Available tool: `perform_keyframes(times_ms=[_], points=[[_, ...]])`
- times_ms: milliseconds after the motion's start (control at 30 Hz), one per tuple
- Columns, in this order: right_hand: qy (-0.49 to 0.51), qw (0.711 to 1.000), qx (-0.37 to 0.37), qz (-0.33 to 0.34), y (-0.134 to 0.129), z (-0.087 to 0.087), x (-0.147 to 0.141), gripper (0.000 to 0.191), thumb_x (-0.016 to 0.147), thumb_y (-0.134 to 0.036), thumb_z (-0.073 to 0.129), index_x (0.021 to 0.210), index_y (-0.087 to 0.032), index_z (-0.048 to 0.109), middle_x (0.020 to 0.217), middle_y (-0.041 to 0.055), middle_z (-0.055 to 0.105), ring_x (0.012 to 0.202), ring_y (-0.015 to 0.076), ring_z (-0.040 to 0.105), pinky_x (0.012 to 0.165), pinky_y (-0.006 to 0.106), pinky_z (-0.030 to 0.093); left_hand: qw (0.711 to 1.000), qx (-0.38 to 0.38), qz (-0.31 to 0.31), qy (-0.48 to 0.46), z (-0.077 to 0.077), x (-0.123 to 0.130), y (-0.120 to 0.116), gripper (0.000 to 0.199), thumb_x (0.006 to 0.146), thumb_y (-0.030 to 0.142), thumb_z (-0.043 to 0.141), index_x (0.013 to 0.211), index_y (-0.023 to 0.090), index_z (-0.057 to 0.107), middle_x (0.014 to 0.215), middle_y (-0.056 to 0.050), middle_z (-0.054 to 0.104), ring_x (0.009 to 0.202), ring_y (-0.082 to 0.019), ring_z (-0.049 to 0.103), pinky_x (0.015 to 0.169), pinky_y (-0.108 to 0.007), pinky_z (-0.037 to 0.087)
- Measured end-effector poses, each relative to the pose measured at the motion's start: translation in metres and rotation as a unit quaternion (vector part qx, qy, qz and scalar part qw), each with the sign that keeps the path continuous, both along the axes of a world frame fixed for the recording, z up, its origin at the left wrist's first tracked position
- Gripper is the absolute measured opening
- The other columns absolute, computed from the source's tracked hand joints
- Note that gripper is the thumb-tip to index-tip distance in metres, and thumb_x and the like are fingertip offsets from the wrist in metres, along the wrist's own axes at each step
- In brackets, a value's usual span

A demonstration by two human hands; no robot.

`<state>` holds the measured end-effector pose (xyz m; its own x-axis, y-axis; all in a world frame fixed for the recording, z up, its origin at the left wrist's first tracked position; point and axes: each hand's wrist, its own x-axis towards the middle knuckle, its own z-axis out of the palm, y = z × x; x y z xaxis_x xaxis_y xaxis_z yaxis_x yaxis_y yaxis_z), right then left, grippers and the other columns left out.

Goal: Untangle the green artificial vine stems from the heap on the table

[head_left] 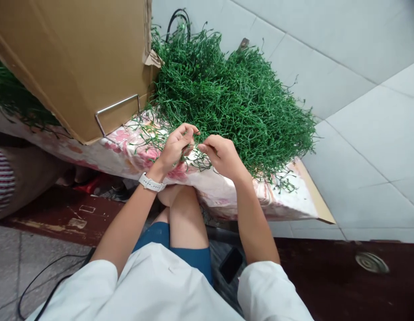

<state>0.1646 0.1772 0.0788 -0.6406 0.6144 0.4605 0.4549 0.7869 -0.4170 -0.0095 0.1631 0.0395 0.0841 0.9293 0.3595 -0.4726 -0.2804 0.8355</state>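
A big heap of thin green plastic stems (pixel 233 98) lies on a table with a flowered cloth (pixel 213 191). At the heap's near edge my left hand (pixel 178 145), with a white watch (pixel 151 183) on its wrist, has its fingers curled around a small piece of green stem. Just to the right, my right hand (pixel 222 154) is closed, thumb and fingertips pinched together. Whatever is between those fingertips is too small to make out. Loose green sprigs (pixel 150 133) lie on the cloth to the left of my hands.
A tall cardboard box (pixel 93 53) stands at the left, with a bent metal wire frame (pixel 118 104) against it. More green stems (pixel 19 98) lie beyond the box. White tiles (pixel 344 89) rise behind the table. A dark phone (pixel 231 265) lies below, beside my leg.
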Motion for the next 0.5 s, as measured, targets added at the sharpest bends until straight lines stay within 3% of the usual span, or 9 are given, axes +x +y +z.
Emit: perform_keyframes(times_ms=[133, 233, 333, 400, 500], points=[[-0.008, 0.991, -0.076, 0.112, -0.015, 0.008, 0.008, 0.046, 0.108, -0.054, 0.041, 0.075, -0.022, 0.045, 0.068, -0.0019, 0.046, 0.064, 0.0139, 0.041, 0.065, 0.03, 0.035, 1.0, 0.004, 0.006, 0.006, 0.0, 0.002, -0.004, 0.045, 0.079, 0.056, 0.084, 0.093, 0.024, 0.056, 0.05, 0.012, 0.033, 0.038, -0.006, 0.023, 0.039, -0.023, 0.015], [-0.003, 0.986, -0.093, 0.139, -0.027, 0.009, 0.012, 0.046, 0.108, -0.053, 0.04, 0.074, -0.022, 0.045, 0.069, -0.001, 0.047, 0.064, 0.0145, 0.043, 0.066, 0.031, 0.036, 1.0, 0.014, 0.0, 0.028, -0.002, 0.004, -0.006, 0.042, 0.081, 0.055, 0.082, 0.094, 0.025, 0.055, 0.048, 0.012, 0.03, 0.037, -0.006, 0.021, 0.038, -0.024, 0.012], [0.036, 0.978, -0.102, 0.176, -0.04, 0.007, 0.019, 0.042, 0.109, -0.045, 0.041, 0.074, -0.022, 0.045, 0.068, -0.0002, 0.047, 0.064, 0.0153, 0.045, 0.065, 0.032, 0.037, 0.999, 0.004, 0.033, 0.012, -0.004, 0.007, -0.005, 0.034, 0.087, 0.047, 0.078, 0.095, 0.025, 0.053, 0.051, 0.012, 0.032, 0.038, -0.006, 0.022, 0.038, -0.023, 0.013], [0.047, 0.978, -0.103, 0.178, -0.048, 0.006, 0.028, 0.036, 0.109, -0.037, 0.043, 0.076, -0.022, 0.047, 0.069, 0.0004, 0.048, 0.066, 0.0158, 0.047, 0.064, 0.032, 0.037, 0.998, 0.0, 0.069, -0.005, -0.006, 0.008, -0.003, 0.026, 0.091, 0.038, 0.073, 0.095, 0.025, 0.051, 0.055, 0.011, 0.031, 0.039, -0.006, 0.022, 0.038, -0.022, 0.014], [0.071, 0.985, -0.1, 0.125, -0.056, 0.005, 0.042, 0.029, 0.107, -0.028, 0.046, 0.079, -0.022, 0.051, 0.07, 0.0005, 0.047, 0.066, 0.0159, 0.047, 0.062, 0.031, 0.037, 0.997, -0.007, 0.078, 0.0, -0.007, 0.009, 0.001, 0.018, 0.096, 0.03, 0.067, 0.094, 0.024, 0.05, 0.057, 0.011, 0.027, 0.04, -0.006, 0.023, 0.039, -0.022, 0.016]])
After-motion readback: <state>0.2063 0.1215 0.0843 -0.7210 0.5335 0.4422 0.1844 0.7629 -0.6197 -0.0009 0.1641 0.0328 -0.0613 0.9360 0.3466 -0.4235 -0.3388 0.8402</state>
